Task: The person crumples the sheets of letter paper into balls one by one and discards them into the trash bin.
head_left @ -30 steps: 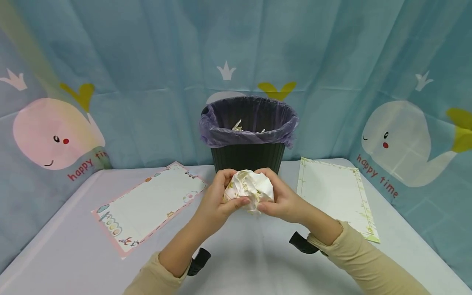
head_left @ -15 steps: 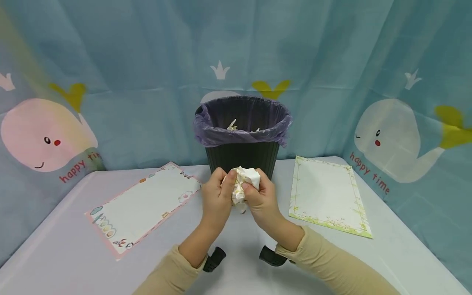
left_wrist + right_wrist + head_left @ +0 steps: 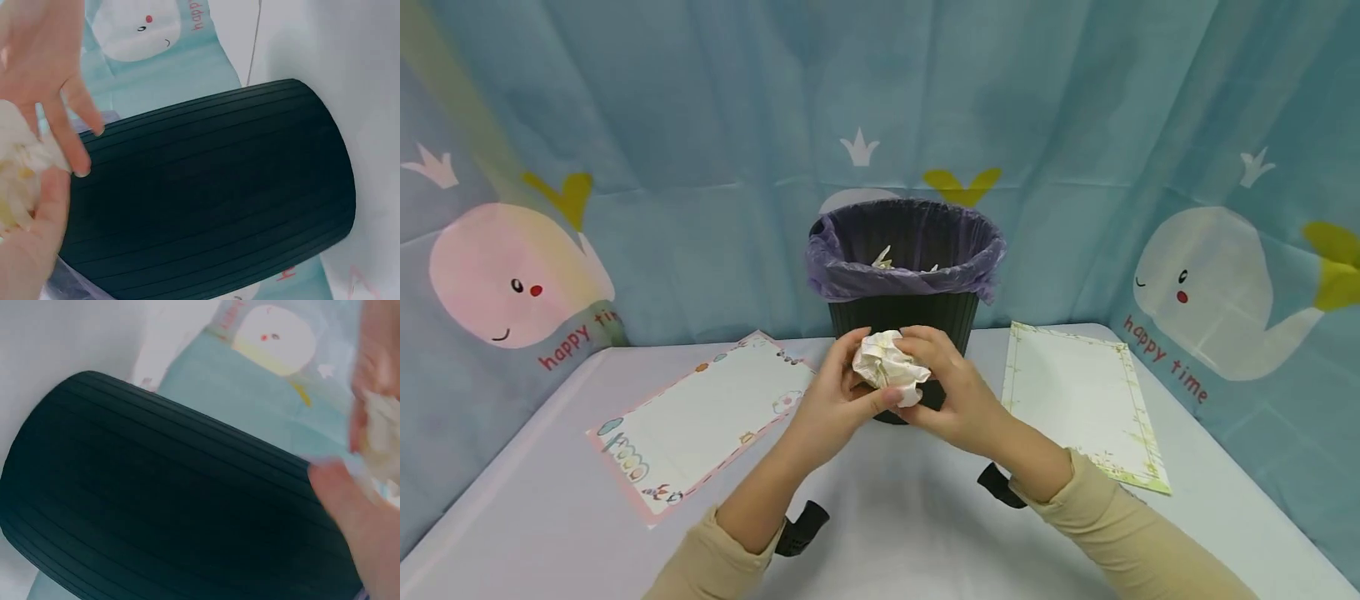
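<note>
A crumpled ball of white paper with yellowish print sits between both hands in the head view, held up in front of the bin. My left hand grips it from the left, fingers behind and thumb below. From the right, my right hand holds it, with fingers over the top and thumb underneath. In the left wrist view the left thumb presses against the paper, while some right-hand fingers spread away from it. The right wrist view shows the ball blurred at its edge.
Directly behind the hands stands a black ribbed bin with a purple liner and paper scraps inside. A pink-bordered sheet lies left on the white table, a green-bordered sheet right. A blue whale-print curtain encloses the table.
Both hands squeezed the paper close together half a second ago; now they are farther apart around it, and the ball looks rounder and smaller than one second ago. The head view shifted slightly.
</note>
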Demonstrator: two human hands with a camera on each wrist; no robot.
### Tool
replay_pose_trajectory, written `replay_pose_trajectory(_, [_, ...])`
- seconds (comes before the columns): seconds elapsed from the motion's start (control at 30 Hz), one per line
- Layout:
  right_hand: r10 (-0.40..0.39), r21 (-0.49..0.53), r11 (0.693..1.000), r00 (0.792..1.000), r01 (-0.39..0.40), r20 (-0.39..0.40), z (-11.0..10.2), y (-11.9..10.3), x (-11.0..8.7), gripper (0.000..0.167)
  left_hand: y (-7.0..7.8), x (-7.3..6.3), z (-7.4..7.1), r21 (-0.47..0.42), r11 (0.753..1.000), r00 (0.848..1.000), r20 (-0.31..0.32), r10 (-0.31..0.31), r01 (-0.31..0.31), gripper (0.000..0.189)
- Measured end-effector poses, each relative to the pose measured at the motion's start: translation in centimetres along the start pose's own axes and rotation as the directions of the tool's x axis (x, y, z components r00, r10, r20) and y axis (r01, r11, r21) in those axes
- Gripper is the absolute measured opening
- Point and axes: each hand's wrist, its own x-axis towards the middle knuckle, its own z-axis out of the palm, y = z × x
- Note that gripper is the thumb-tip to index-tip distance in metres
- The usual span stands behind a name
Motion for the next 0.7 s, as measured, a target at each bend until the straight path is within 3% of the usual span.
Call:
replay_pose_trajectory(0.13, [0.113, 0.225, 0.961, 0.97, -0.162, 0.214, -1.2, -0.3, -0.3, 0.069, 0.2, -0.2, 0.1, -0.058, 0.998, 0.999, -0.034, 0.001, -0.003, 0.072])
replay_pose_trajectory(0.27, [0.123, 0.325, 0.922, 0.954, -0.212, 0.273, -1.9, -0.4, -0.2, 0.068, 0.2, -0.5, 0.4, -0.041, 0.999, 0.999, -0.03, 0.033, -0.035, 0.058])
replay_pose_trajectory(0.47, [0.171, 0.442, 0.855, 0.952, -0.272, 0.255, -1.9, -0.7, -0.3, 0.064, 0.2, -0.9, 1.2, 0.045, 0.997, 0.998, -0.033, 0.06, -0.058, 0.044])
replay_pose_trajectory(0.57, [0.248, 0.5, 0.802, 0.943, -0.328, 0.221, -1.6, -0.9, -0.4, 0.057, 0.1, -0.9, 1.6, 0.048, 0.996, 0.995, -0.074, 0.072, -0.068, 0.034])
replay_pose_trajectory(0.7, [0.31, 0.59, 0.735, 0.939, -0.334, 0.147, -0.7, -1.0, -0.7, 0.042, -0.1, -0.8, 2.0, 0.055, 0.995, 0.983, -0.161, 0.092, -0.084, 0.024])
